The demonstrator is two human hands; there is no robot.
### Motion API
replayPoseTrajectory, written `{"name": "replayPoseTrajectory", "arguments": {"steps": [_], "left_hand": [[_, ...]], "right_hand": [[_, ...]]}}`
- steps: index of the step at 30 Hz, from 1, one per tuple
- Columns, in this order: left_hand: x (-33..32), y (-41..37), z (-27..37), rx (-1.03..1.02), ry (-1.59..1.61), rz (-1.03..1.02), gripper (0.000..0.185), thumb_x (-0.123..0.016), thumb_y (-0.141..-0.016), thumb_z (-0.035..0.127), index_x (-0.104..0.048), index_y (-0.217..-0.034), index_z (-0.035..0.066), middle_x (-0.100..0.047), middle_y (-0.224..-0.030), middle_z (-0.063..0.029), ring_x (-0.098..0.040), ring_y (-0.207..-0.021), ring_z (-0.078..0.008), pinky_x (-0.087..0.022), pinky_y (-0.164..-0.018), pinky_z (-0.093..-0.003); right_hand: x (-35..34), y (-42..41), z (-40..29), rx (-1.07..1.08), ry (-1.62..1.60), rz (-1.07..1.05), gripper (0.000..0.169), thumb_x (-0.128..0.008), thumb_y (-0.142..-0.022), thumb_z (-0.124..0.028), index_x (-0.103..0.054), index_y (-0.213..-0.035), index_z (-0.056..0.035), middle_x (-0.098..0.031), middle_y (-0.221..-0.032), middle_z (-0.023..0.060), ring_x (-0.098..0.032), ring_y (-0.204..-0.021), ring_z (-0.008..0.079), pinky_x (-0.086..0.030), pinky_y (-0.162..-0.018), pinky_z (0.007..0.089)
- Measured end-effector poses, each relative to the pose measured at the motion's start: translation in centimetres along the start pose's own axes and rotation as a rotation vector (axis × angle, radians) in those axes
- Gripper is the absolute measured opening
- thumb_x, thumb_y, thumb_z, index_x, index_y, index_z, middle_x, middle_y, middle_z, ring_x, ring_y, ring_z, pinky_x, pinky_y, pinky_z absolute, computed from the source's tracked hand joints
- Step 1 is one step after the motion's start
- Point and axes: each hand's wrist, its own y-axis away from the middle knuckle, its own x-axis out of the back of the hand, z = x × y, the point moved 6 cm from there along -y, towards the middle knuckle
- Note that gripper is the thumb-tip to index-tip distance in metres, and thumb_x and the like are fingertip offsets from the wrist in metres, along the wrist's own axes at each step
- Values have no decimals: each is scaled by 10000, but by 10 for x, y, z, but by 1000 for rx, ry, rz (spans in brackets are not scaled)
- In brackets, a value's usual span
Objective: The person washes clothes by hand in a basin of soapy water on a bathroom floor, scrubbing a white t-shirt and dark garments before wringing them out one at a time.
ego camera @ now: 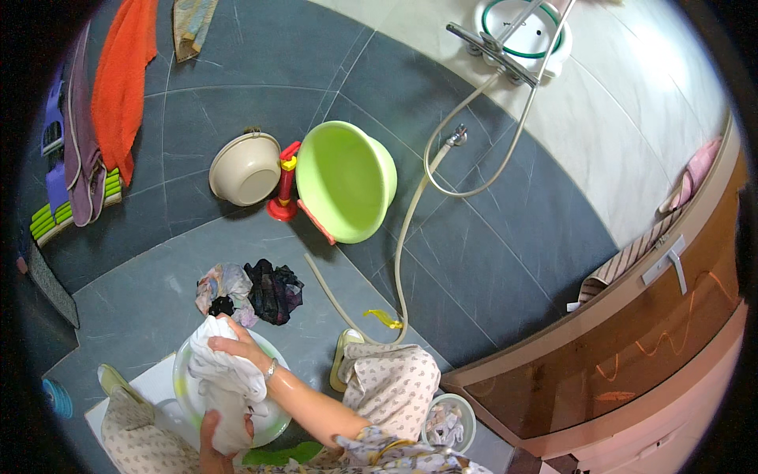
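Observation:
A wet white cloth is stretched between my two hands above a basin with a white and pale green rim. My right hand, with a bracelet at the wrist, grips the cloth's upper end. Lower down, my left hand holds the other end, its fingers wrapped around the bunched fabric. The cloth hides much of the basin's inside. Just beyond the basin, a multicoloured cloth pile and a black garment lie on the grey tile floor.
A small bucket of clothes stands by my right knee. A pale hose runs down to the floor near my slipper. Against the wall are a green tub, a beige basin and a red plunger-like tool. A brown-panelled door borders the right.

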Motion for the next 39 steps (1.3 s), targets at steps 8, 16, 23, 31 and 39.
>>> {"name": "replayPoseTrajectory", "arguments": {"steps": [8, 16, 23, 31, 39], "left_hand": [[28, -66, -57, 24, -1335, -88, 762, -682, -672, 311, -345, -1272, -15, -501, -1183, -142, -466, -1111, -274, -360, -943, -354], [129, -89, -12, -213, -1073, 69, 707, -564, -790, 446, -314, -1310, 36, -401, -1292, -156, -399, -1182, -289, -358, -950, -438], [22, -53, -55, 323, -176, -140, 628, -370, -823, 622, -383, -1279, 190, -385, -1318, -45, -368, -1211, -274, -323, -918, -609], [16, -70, -41, 183, 131, -249, 526, -381, -841, 518, -419, -1235, 171, -454, -1226, -82, -444, -1120, -271, -369, -910, -525], [69, -132, 54, -237, 444, -378, 426, -393, -860, 414, -455, -1190, 152, -523, -1135, -120, -520, -1028, -267, -415, -901, -441]], "right_hand": [[32, 21, 22, 103, 1405, 67, 394, -645, -667, -192, -510, -1003, -36, -577, -1003, 216, -555, -953, 360, -430, -837, 393], [-32, 17, -29, 477, 1112, 64, 356, -652, -671, -113, -501, -993, -80, -573, -919, 127, -577, -844, 298, -462, -738, 333], [-70, 64, -38, 775, 1305, -427, 517, -708, -577, -118, -525, -1060, -96, -535, -1069, 92, -542, -937, 275, -463, -771, 348], [-97, 86, -23, 970, 1141, -545, 479, -718, -577, -180, -506, -1002, -117, -399, -1310, 134, -441, -1142, 341, -425, -860, 444], [-107, 68, -62, 778, 1070, -294, 467, -733, -581, -100, -475, -970, -91, -473, -1189, 199, -461, -1118, 372, -390, -898, 452]]}}
